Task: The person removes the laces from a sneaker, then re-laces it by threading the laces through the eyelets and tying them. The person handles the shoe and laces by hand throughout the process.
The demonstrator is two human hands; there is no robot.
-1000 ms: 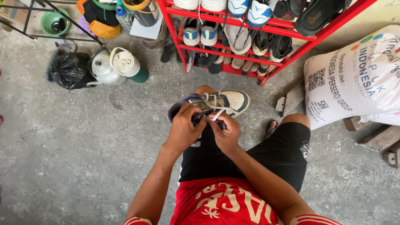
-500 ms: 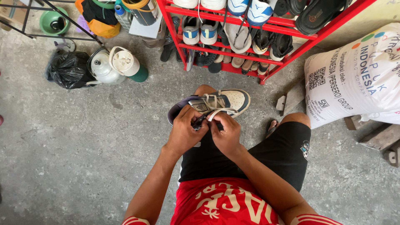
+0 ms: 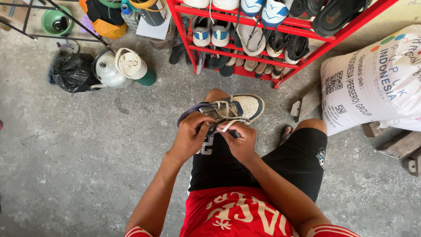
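I'm holding a sneaker point(image 3: 228, 109), white toe with dark blue trim, resting on my left knee over the black shorts point(image 3: 263, 162), toe pointing right toward the rack. My left hand point(image 3: 190, 134) is closing on the shoe's tongue end and pinching at the laces there; my right hand point(image 3: 239, 139) is pinching a loose cream lace point(image 3: 228, 125) between thumb and fingertips, other fingers curled. To do this well, I'd judge I should be keeping the shoe steady on the knee with the left hand, pulling the lace flat without twist and feeding it evenly so both ends come out the same length. Just beyond the shoe a red shoe rack point(image 3: 245, 48) is standing full of sandals and sneakers. To the right, a big white sack point(image 3: 372, 83) is leaning, printed with dark block text, a square code patch and coloured dots near the top. To the left on the concrete floor point(image 3: 87, 153): a black plastic bag point(image 3: 70, 72), a metal kettle point(image 3: 107, 70), a white-lidded green jug point(image 3: 136, 68).
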